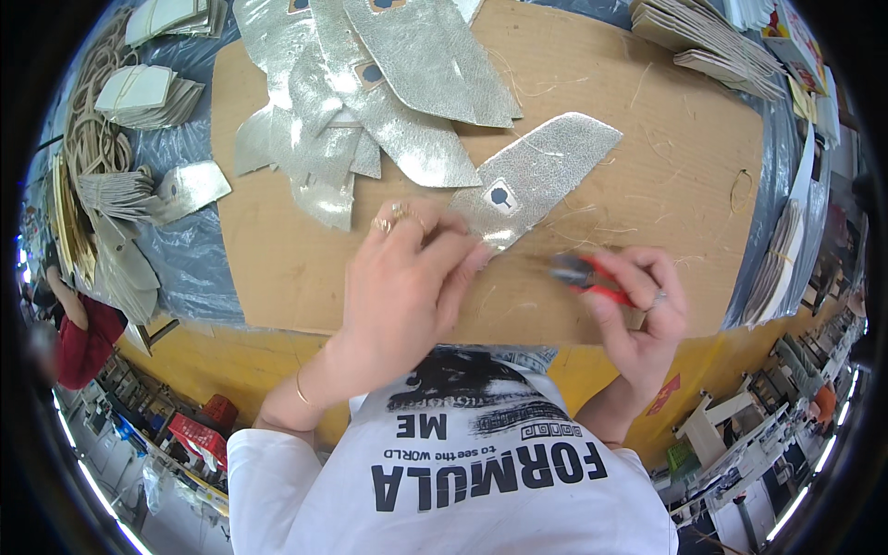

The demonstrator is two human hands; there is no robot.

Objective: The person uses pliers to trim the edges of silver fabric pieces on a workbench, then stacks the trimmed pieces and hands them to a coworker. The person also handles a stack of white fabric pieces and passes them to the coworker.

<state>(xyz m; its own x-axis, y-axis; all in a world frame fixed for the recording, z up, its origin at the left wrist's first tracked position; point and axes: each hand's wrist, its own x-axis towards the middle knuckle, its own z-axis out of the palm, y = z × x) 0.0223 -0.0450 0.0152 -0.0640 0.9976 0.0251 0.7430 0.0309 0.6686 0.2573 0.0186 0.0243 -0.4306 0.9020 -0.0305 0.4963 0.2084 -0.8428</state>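
My left hand (407,277) is drawn nearly closed, thumb and forefinger pinched together on the near end of a crackled silver leather-like panel (564,162), the other fingers curled in beside them. The panel lies slantwise on the brown board (666,176) in front of me, its far end pointing up and to the right, with a dark tree-shaped emblem (500,197) on a small pale patch nearer my fingers. My right hand (652,314) is partly closed around the red-handled snips (606,282); their dark blades point left toward the panel's near end, just beside it and apart from it, and they are too blurred for me to tell whether they are open. Loose threads (647,143) lie scattered over the board, mostly on the right. Beyond my left hand, an overlapping heap of similar silver panels (430,69) spreads toward the far edge, some showing the same emblem. Blue plastic sheeting (190,268) shows beyond the board's left side, bearing banded stacks of pale pieces (148,95) and one small silver piece (194,190). More pale pieces stand stacked at the far right corner (708,46), and a tied bundle (777,268) rests along the right side. Far left, a person in dark red (88,342) is partly visible.
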